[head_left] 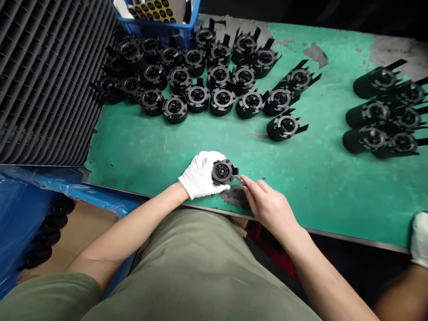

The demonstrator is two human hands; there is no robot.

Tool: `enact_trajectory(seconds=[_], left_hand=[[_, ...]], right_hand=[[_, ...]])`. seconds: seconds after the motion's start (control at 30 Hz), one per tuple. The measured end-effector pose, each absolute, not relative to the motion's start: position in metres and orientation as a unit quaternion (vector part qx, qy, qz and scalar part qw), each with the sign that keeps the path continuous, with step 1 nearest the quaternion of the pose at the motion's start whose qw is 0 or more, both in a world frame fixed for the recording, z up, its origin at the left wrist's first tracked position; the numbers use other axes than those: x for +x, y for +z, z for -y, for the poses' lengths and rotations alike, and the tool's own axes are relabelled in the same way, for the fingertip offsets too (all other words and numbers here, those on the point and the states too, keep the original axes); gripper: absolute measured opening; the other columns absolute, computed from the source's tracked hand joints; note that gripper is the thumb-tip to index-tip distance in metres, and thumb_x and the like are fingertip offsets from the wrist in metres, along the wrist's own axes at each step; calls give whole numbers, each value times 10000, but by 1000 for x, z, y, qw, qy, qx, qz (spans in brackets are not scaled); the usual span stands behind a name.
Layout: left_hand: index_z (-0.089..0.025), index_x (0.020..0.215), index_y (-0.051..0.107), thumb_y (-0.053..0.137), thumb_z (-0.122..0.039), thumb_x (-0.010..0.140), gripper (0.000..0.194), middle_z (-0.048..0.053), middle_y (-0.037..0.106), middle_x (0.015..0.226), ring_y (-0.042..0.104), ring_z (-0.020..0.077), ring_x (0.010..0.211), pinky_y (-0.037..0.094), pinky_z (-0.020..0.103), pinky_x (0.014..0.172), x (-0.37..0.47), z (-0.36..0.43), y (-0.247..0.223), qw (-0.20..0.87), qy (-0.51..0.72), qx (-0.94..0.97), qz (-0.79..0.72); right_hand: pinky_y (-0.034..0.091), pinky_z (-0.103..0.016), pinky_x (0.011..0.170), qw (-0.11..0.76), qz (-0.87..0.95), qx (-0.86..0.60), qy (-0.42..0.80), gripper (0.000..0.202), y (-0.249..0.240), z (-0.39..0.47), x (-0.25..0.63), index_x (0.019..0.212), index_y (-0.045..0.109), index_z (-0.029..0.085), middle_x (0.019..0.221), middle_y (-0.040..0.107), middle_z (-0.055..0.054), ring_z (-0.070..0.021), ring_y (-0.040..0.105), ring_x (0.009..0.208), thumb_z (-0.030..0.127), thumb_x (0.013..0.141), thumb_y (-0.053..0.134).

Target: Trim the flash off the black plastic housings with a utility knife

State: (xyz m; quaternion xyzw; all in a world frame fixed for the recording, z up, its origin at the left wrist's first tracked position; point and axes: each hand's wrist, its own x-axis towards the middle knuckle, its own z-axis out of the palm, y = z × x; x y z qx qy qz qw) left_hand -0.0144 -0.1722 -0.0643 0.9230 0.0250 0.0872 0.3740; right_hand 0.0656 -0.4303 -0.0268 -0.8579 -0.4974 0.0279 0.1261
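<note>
From my end, I had the white-gloved left hand (199, 176) curled around a round black part (222, 172), near the front edge of the green worktop (334, 191). The bare right hand (272, 206) pinched a slim tool (238, 179), its tip at the part's lower right rim; whether it touched, I couldn't tell. Beyond them I saw similar black units (223, 99) crowded before a blue bin (182, 32), with another cluster (368, 113) farther right. A co-worker's gloved hand (420, 238) showed at the right border.
</note>
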Motion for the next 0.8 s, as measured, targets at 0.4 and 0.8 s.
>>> enact_trajectory(seconds=[0.4, 0.8], left_hand=[[-191, 1356, 605, 961, -654, 688, 887, 181, 717, 1342, 707, 407, 1249, 572, 583, 1120, -15, 174, -66, 376, 97, 921, -33], [-204, 1363, 615, 925, -710, 705, 886, 184, 720, 1348, 702, 418, 1266, 562, 587, 1127, -15, 174, -71, 383, 91, 918, -37]], right_hand=[[448, -370, 734, 85, 506, -858, -4, 384, -22, 419, 74, 1393, 706, 115, 907, 697, -97, -236, 561, 800, 277, 1165, 442], [642, -415, 888, 184, 385, -887, 177, 451, -24, 417, 52, 1494, 618, 174, 1320, 794, -166, -281, 796, 1128, 343, 1174, 349]])
